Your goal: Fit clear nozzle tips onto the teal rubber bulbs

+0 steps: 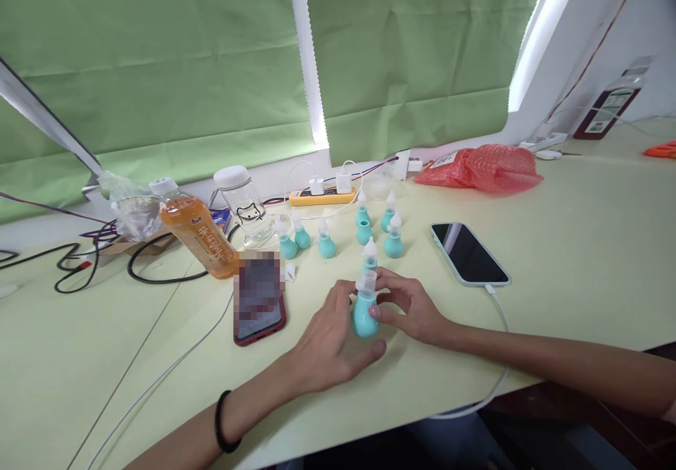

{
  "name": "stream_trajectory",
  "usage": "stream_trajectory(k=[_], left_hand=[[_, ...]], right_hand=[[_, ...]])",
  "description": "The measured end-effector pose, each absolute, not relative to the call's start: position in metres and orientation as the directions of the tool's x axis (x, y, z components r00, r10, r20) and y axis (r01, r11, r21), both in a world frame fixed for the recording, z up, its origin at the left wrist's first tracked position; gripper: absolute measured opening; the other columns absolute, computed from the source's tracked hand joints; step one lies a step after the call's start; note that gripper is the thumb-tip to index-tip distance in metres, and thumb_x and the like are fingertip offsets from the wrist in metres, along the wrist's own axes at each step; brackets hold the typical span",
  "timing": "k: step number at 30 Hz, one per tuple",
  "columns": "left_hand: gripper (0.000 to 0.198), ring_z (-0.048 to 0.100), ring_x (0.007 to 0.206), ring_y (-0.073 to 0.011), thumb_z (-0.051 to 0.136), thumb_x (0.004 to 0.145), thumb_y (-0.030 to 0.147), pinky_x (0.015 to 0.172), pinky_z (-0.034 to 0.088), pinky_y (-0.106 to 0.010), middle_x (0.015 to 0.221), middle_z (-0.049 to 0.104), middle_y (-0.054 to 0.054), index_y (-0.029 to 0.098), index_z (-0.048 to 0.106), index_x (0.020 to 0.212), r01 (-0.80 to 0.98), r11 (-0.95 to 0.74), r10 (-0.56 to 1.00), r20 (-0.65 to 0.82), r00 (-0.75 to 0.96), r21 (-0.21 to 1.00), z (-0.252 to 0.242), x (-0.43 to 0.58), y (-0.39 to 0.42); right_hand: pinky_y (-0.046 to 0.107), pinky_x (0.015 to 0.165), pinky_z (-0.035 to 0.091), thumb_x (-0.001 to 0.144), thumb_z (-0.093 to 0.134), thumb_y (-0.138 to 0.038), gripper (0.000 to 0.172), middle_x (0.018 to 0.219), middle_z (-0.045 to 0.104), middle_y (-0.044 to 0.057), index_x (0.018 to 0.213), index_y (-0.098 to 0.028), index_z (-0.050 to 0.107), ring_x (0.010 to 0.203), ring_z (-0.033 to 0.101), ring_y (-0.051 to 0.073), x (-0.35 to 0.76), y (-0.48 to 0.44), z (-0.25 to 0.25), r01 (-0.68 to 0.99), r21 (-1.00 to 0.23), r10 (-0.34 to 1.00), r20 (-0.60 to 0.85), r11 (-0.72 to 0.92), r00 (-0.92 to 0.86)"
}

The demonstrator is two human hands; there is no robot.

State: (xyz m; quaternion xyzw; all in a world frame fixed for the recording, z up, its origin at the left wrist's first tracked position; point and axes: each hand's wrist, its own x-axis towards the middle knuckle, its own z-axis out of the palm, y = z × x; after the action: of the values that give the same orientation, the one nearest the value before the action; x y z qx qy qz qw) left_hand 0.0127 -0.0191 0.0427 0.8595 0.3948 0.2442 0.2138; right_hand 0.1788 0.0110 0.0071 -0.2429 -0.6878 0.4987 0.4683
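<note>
A teal nasal aspirator (365, 313) with a clear plastic collar on top is held upright above the table by my right hand (415, 308), thumb on the bulb's right side. My left hand (330, 343) is close beside its left side, thumb stretched away and fingers partly hidden behind the bulb. Just behind stands another aspirator (370, 253) with a clear pointed tip, its lower part covered by the held one. Several more teal aspirators stand farther back, among them a bulb with no tip (364, 232). A small white piece (290, 273) lies left of them.
A dark red-cased phone (269, 322) lies left, a charging phone (469, 254) right. Behind are an orange drink bottle (198, 234), a clear bottle (248, 209), a yellow power strip (322, 197) and a red bubble-wrap bag (480, 168). Cables cross the table (581, 244).
</note>
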Motion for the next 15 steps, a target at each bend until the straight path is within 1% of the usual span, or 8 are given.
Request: stream_trajectory(k=[2, 3, 4, 6, 7, 8, 11, 15], left_hand=[[0.039, 0.044, 0.094, -0.0192, 0.047, 0.076, 0.033, 0.080, 0.040, -0.033, 0.105, 0.044, -0.008, 0.017, 0.036, 0.110, 0.622, -0.624, 0.778, 0.302, 0.551, 0.473, 0.049, -0.003, -0.006], [0.032, 0.044, 0.094, -0.0194, 0.043, 0.079, 0.032, 0.081, 0.039, -0.033, 0.104, 0.045, -0.009, 0.017, 0.041, 0.107, 0.683, -0.614, 0.789, 0.350, 0.506, 0.396, 0.051, -0.013, 0.003], [0.027, 0.044, 0.093, -0.0210, 0.041, 0.079, 0.031, 0.080, 0.038, -0.035, 0.100, 0.047, -0.009, 0.016, 0.047, 0.101, 0.760, -0.583, 0.795, 0.397, 0.459, 0.287, 0.053, -0.024, 0.014], [0.027, 0.042, 0.093, -0.0266, 0.040, 0.079, 0.031, 0.079, 0.036, -0.041, 0.093, 0.051, -0.011, 0.015, 0.055, 0.094, 0.899, -0.435, 0.823, 0.430, 0.371, 0.058, 0.054, -0.047, 0.037], [0.028, 0.042, 0.092, -0.0280, 0.040, 0.078, 0.030, 0.077, 0.036, -0.042, 0.090, 0.053, -0.011, 0.015, 0.057, 0.094, 0.928, -0.373, 0.848, 0.402, 0.346, -0.011, 0.054, -0.056, 0.046], [0.028, 0.043, 0.090, -0.0276, 0.041, 0.077, 0.029, 0.074, 0.038, -0.039, 0.087, 0.054, -0.011, 0.015, 0.057, 0.095, 0.932, -0.360, 0.875, 0.332, 0.353, -0.041, 0.053, -0.064, 0.054], [0.030, 0.045, 0.086, -0.0251, 0.044, 0.074, 0.026, 0.068, 0.039, -0.033, 0.086, 0.057, -0.009, 0.018, 0.056, 0.100, 0.917, -0.388, 0.906, 0.141, 0.398, -0.095, 0.051, -0.073, 0.065], [0.032, 0.045, 0.089, -0.0267, 0.045, 0.071, 0.022, 0.069, 0.037, -0.036, 0.091, 0.056, -0.009, 0.020, 0.057, 0.100, 0.914, -0.345, 0.931, 0.044, 0.362, -0.215, 0.048, -0.064, 0.065]], right_hand=[[0.029, 0.068, 0.046, 0.069, 0.060, -0.027, 0.013, 0.087, 0.047, 0.005, 0.075, -0.016, 0.056, 0.082, 0.049, 0.016, 0.180, 0.011, 0.006, -0.154, -0.914, 0.810, 0.404, 0.375, -0.425], [0.029, 0.068, 0.045, 0.069, 0.060, -0.027, 0.014, 0.086, 0.048, 0.006, 0.074, -0.016, 0.054, 0.082, 0.049, 0.016, 0.180, 0.011, 0.006, -0.163, -0.918, 0.817, 0.396, 0.361, -0.420], [0.030, 0.069, 0.045, 0.069, 0.060, -0.027, 0.015, 0.085, 0.049, 0.006, 0.074, -0.016, 0.052, 0.081, 0.050, 0.016, 0.180, 0.011, 0.005, -0.171, -0.926, 0.823, 0.378, 0.337, -0.424], [0.031, 0.068, 0.045, 0.069, 0.060, -0.027, 0.018, 0.080, 0.052, 0.005, 0.076, -0.016, 0.048, 0.079, 0.053, 0.017, 0.181, 0.010, 0.005, -0.178, -0.945, 0.825, 0.328, 0.276, -0.460], [0.032, 0.067, 0.044, 0.069, 0.060, -0.027, 0.020, 0.078, 0.054, 0.005, 0.076, -0.016, 0.046, 0.078, 0.054, 0.017, 0.182, 0.010, 0.005, -0.173, -0.952, 0.820, 0.306, 0.253, -0.483], [0.032, 0.067, 0.044, 0.068, 0.061, -0.027, 0.021, 0.077, 0.054, 0.005, 0.076, -0.016, 0.044, 0.077, 0.055, 0.017, 0.182, 0.009, 0.005, -0.162, -0.957, 0.813, 0.291, 0.242, -0.504], [0.030, 0.066, 0.043, 0.070, 0.059, -0.028, 0.021, 0.076, 0.054, 0.004, 0.077, -0.016, 0.043, 0.075, 0.054, 0.016, 0.182, 0.009, 0.006, -0.113, -0.957, 0.810, 0.286, 0.267, -0.513], [0.026, 0.060, 0.040, 0.072, 0.056, -0.028, 0.018, 0.073, 0.050, 0.002, 0.079, -0.016, 0.043, 0.068, 0.049, 0.013, 0.181, 0.010, 0.006, -0.073, -0.952, 0.822, 0.293, 0.297, -0.489]])
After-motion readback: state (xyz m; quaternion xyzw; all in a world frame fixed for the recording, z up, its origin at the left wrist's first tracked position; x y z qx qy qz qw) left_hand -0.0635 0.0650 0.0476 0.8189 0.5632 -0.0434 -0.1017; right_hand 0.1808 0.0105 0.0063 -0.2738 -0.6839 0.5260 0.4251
